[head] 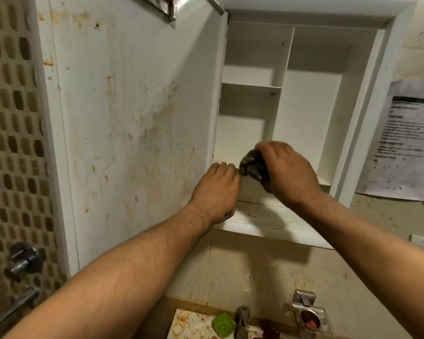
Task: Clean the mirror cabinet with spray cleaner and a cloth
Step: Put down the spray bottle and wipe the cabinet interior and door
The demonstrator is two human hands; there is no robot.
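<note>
Wiping stage, I'd say: right hand (288,171) grips balled-up dark cloth (252,167) low inside mirror cabinet (287,69). Left hand (216,185) curled by door (132,118) edge, grip unclear. Next: probably firm scrubbing, stained door.

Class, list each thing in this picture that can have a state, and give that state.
cabinet door, swung open, inner face stained
cloth, bunched up, gripped by the right hand
right hand, curled round the cloth
left hand, fingers curled at the cabinet bottom edge; grip unclear
paper notice, on the wall, spotted
</note>
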